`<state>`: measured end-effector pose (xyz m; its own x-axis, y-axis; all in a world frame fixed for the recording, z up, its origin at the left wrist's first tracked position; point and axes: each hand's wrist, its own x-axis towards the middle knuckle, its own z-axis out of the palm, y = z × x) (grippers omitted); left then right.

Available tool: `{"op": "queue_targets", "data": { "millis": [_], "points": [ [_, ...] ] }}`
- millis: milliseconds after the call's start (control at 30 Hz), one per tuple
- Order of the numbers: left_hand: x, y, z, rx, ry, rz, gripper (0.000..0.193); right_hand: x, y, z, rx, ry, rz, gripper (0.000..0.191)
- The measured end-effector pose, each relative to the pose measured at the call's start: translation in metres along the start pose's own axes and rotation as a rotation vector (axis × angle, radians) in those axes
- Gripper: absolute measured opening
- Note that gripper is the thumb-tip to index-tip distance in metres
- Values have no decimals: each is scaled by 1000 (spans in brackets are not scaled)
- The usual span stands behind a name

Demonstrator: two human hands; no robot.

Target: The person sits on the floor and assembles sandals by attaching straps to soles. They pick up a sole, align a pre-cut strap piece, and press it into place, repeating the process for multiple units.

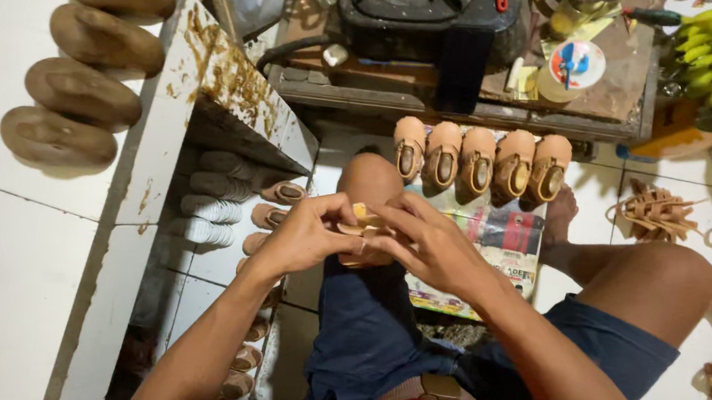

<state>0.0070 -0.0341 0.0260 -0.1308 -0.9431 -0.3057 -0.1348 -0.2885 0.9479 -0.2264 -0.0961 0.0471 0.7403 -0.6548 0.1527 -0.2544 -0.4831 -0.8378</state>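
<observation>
Hands together over the lap, left hand and right hand both pinching a tan shoe piece

View: one head-worn camera, no second view to share ground with.
Position: directly above the person's lap, close over it.
Facing: steeply downward and a little forward, toward the white tiled floor.
Nearness: the forearms fill the lower frame; the lap sits just below the lens.
Upper edge: beyond the lap, a row of tan shoes, then a low wooden bench.
Left of lap: a white shelf board.
Right of lap: strap pieces on the floor.
</observation>
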Motion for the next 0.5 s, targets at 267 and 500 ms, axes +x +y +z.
{"op": "queue_targets", "data": {
  "millis": [267, 500],
  "points": [
    [13, -11, -3, -129, -67, -25, 23, 18, 31, 10, -136, 33, -327, 17],
    [11, -18, 1, 50, -37, -5, 27, 19, 40, 17, -80, -68, -198, 20]
  ]
}}
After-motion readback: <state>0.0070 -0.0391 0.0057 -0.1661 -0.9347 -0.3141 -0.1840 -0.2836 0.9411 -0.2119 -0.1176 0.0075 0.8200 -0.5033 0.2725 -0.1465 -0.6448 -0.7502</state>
